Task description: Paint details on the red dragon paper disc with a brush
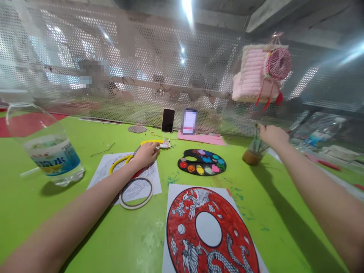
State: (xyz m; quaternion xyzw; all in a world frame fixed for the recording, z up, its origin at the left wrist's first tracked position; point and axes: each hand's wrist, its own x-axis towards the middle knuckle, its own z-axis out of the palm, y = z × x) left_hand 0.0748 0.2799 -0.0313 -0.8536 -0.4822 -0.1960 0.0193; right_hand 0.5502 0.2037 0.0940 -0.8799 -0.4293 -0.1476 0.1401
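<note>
My left hand (146, 153) is closed over the yellow-handled scissors (125, 159), which lie on a line-drawing sheet (106, 167). My right hand (273, 135) reaches far right and pinches the tops of paint brushes standing in a small cup (251, 156). Between the hands sits a black paint palette (202, 162) with several colour wells. In front of me lies a sheet with a red painted ring of dragon and phoenix (210, 231). A round hoop (136, 192) rests on the drawing sheet under my left forearm.
A large clear water bottle (47, 149) stands at the left on the green table (85, 235). Two phones (168, 120) lean against the perforated metal screen at the back, by pink paper (201, 138). A pink woven ornament (260, 72) hangs at upper right.
</note>
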